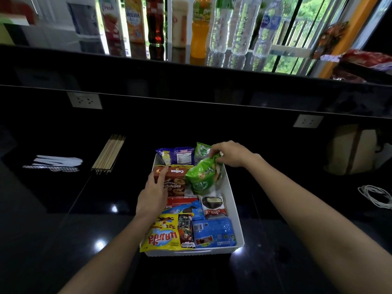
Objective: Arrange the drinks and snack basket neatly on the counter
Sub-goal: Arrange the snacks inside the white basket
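Though half under left hand (153,194) — snack box (177,181)

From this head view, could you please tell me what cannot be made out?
Head view:
- Drink bottles: tops cut off by the upper edge.
- Collon box: partly covered by the left hand.
- Red bag, far right: blurred, cut by the right edge.
- Beige object at right: too dark to identify.
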A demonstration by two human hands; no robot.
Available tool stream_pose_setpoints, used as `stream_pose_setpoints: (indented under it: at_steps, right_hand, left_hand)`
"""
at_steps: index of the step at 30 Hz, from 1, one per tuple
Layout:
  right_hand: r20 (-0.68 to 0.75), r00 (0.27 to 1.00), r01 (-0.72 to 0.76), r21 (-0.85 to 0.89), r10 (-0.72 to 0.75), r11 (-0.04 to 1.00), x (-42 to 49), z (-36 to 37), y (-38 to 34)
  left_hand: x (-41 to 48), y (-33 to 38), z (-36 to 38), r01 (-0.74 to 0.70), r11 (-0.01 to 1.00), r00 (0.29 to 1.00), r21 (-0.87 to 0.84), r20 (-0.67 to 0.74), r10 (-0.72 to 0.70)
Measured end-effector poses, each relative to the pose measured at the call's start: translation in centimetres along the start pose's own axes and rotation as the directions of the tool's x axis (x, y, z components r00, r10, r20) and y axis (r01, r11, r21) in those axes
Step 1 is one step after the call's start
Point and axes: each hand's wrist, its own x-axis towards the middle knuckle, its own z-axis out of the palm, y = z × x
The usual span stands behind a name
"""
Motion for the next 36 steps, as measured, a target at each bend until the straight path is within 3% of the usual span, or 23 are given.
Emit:
stream_pose_setpoints:
  at_steps: [6, 8, 10, 12, 15, 20, 25, 27, 30, 36]
  right_hand:
    - [-0.225, 0.969, 0.001, 0.402, 0.098, 0.916, 0.7, -0.4, -0.4]
    - [-0.278, 0.959, 0.057, 0.37, 0.052, 0.927, 0.7, -1.3, -0.9]
    - [-0.267, 0.96, 0.139, 0.199, -0.083, 0.97, 0.7, -1.7, -1.7]
    - [-0.196, 0.96, 0.206, 0.005, -0.201, 0.979, 0.6, -1.0, -2.5]
    - [-0.068, 0.967, 0.231, -0.175, -0.246, 0.957, 0.2, 1.5, -3.6]
    - [-0.082, 0.987, 0.138, -0.05, -0.142, 0.989, 1.0, 3.6, -4.6]
    - [0.003, 0.999, 0.034, 0.271, -0.036, 0.962, 0.9, 5.8, -5.3]
    - [-0.036, 0.999, 0.008, 0.344, 0.005, 0.939, 0.9, 6.5, -4.8]
    - [-0.112, 0.993, 0.015, 0.35, 0.026, 0.937, 0.4, 6.8, -4.4]
    - [-0.284, 0.95, 0.199, 0.225, -0.131, 0.954, -2.1, 7.2, -5.4]
  left_hand:
    - [-0.1, 0.0, 0.0, 0.005, 1.0, 1.0, 0.003, 0.004, -0.005]
    - [0.0, 0.1, 0.0, 0.011, 1.0, 1.0, 0.0, 0.006, -0.011]
    - [0.0, 0.1, 0.0, 0.014, 1.0, 1.0, 0.002, 0.005, -0.014]
    - [0.0, 0.1, 0.0, 0.013, 1.0, 1.0, -0.001, 0.003, -0.013]
    - [-0.1, 0.1, 0.0, -0.004, 1.0, 1.0, -0.011, 0.0, 0.004]
    - [-0.1, 0.0, -0.1, -0.017, 0.999, 1.0, -0.027, -0.008, 0.017]
    - [-0.1, 0.2, -0.3, -0.023, 0.999, 1.0, -0.033, -0.022, 0.022]
    - [-0.2, 0.2, -0.4, -0.023, 0.999, 0.999, -0.039, -0.046, 0.021]
    - [-0.1, 0.4, -0.6, 0.0, 0.999, 0.998, -0.046, -0.068, -0.004]
    - [0.0, 0.3, -0.5, -0.008, 0.998, 0.998, -0.055, -0.07, 0.004]
